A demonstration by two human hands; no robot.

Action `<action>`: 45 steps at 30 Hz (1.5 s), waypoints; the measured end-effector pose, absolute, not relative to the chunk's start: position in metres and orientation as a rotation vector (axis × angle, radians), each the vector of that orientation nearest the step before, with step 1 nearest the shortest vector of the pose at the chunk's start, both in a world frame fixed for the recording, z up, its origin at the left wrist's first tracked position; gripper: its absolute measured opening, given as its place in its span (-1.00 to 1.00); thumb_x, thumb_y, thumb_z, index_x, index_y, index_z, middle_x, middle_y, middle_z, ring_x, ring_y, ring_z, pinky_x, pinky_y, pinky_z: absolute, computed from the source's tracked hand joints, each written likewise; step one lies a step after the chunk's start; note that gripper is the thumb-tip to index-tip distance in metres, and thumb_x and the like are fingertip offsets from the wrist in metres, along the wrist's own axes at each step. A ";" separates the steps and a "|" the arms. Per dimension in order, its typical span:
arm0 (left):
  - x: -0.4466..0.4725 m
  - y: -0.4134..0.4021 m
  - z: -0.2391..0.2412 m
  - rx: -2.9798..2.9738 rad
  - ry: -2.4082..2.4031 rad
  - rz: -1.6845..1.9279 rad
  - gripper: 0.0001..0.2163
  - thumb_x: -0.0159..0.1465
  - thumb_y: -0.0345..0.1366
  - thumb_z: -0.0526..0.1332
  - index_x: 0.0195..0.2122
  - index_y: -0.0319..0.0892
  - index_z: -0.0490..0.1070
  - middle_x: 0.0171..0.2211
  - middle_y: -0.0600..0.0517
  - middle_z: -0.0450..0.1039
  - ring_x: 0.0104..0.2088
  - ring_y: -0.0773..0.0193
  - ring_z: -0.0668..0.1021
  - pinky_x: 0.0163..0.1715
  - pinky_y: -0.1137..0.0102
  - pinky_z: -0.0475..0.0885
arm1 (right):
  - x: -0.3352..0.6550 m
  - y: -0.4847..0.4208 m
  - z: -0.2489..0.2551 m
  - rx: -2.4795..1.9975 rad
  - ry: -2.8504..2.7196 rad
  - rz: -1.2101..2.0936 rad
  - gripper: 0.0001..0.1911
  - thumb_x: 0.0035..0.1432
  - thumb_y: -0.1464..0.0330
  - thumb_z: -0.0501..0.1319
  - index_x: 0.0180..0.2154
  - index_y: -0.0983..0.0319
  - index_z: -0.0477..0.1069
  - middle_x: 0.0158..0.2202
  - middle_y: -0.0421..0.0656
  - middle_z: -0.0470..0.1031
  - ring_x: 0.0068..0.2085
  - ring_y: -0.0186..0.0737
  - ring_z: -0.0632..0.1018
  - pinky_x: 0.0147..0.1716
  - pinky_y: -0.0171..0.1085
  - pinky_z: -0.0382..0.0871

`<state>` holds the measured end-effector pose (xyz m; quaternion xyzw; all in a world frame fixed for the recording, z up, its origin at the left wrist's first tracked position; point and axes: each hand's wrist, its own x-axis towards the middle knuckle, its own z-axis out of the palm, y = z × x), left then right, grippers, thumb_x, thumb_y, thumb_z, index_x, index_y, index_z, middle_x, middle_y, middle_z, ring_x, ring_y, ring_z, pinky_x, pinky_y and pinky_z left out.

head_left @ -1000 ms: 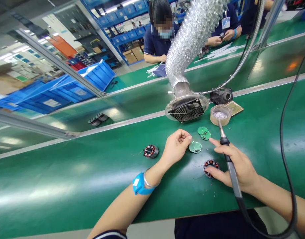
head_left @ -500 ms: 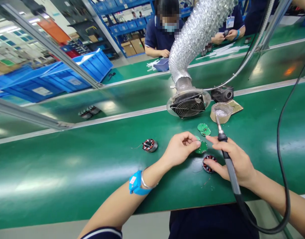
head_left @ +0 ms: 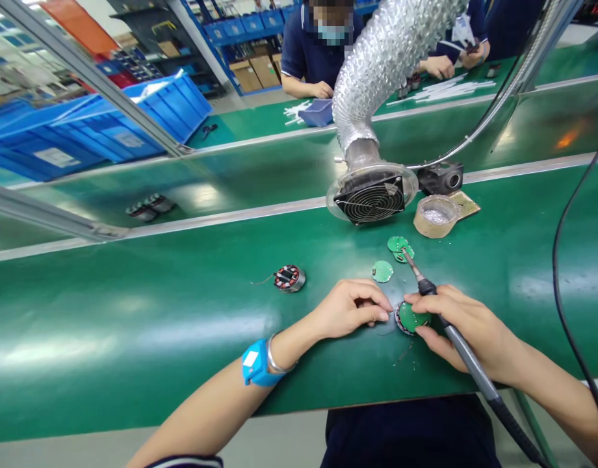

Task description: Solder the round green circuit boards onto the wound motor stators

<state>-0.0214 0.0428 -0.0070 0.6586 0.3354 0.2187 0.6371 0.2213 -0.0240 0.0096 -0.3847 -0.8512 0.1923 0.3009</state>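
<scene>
A round green circuit board (head_left: pixel 414 318) lies on top of a motor stator (head_left: pixel 400 323), whose dark rim shows at the left. My right hand (head_left: pixel 467 331) is closed around a soldering iron (head_left: pixel 467 357), its tip pointing up-left over the loose boards. The thumb and a finger of that hand also touch the board and stator. My left hand (head_left: pixel 355 309) has its fingertips pinched together at the stator's left edge, near a thin wire; what they hold is too small to make out. Another stator (head_left: pixel 290 278) with a loose wire lies to the left.
A single green board (head_left: pixel 382 272) and overlapping boards (head_left: pixel 397 245) lie beyond my hands. Behind them are a fume extractor (head_left: pixel 372 195), a round pot of solder (head_left: pixel 436 218) and a dark holder (head_left: pixel 441 178). Co-workers sit across the bench; blue bins (head_left: pixel 172 110) stand at left.
My left hand has let go of a green board, which now sits on the stator, and moved down to its left edge. The soldering iron's tip has moved from the solder pot toward the boards.
</scene>
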 end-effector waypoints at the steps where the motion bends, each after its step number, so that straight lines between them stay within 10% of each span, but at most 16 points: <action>1: -0.018 0.041 -0.006 1.466 0.747 0.509 -0.77 0.14 -0.15 0.37 -0.36 -0.25 0.56 -0.36 0.01 0.43 -0.57 0.45 0.48 -0.54 0.51 0.40 | 0.221 -0.023 0.009 -1.016 -2.261 0.509 -0.69 0.22 0.51 0.13 0.00 0.18 0.27 -0.15 -0.06 0.50 -0.22 -0.16 0.50 -0.25 -0.18 0.45; 10: 0.007 0.037 0.014 1.481 0.823 0.364 -0.82 0.11 -0.23 0.36 -0.41 -0.28 0.55 -0.54 0.12 0.30 -0.64 0.53 0.34 -0.64 0.57 0.25 | 0.223 -0.021 0.016 -1.039 -2.133 0.474 -0.60 0.18 0.46 0.20 0.06 0.15 0.27 -0.08 -0.06 0.53 -0.07 -0.09 0.54 -0.07 -0.11 0.47; 24: 0.008 0.029 0.008 1.392 0.809 0.372 -0.79 0.14 -0.20 0.29 -0.45 -0.22 0.32 -0.61 0.16 0.28 -0.65 0.46 0.38 -0.65 0.56 0.23 | 0.206 -0.026 0.016 -1.025 -2.175 0.525 -0.66 0.20 0.60 0.05 -0.04 0.17 0.23 -0.35 -0.17 0.39 -0.34 -0.20 0.30 -0.35 -0.23 0.34; 38: 0.012 0.022 0.011 1.791 0.938 0.453 -0.91 0.12 -0.38 0.25 -0.51 -0.24 0.41 -0.53 0.13 0.28 -0.57 0.50 0.30 -0.57 0.57 0.22 | 0.233 -0.069 0.048 -1.158 -2.130 0.277 -0.51 0.24 0.53 0.12 0.20 0.22 0.26 -0.28 -0.13 0.52 -0.33 -0.23 0.54 -0.37 -0.26 0.46; 45: 0.010 0.022 0.011 1.834 0.902 0.461 -0.91 0.13 -0.41 0.25 -0.51 -0.24 0.40 -0.54 0.13 0.31 -0.56 0.50 0.33 -0.54 0.57 0.26 | 0.226 -0.098 0.046 -1.191 -2.051 0.199 -0.68 0.15 0.54 0.14 -0.05 0.28 0.46 -0.35 -0.07 0.53 -0.37 -0.16 0.56 -0.46 -0.22 0.45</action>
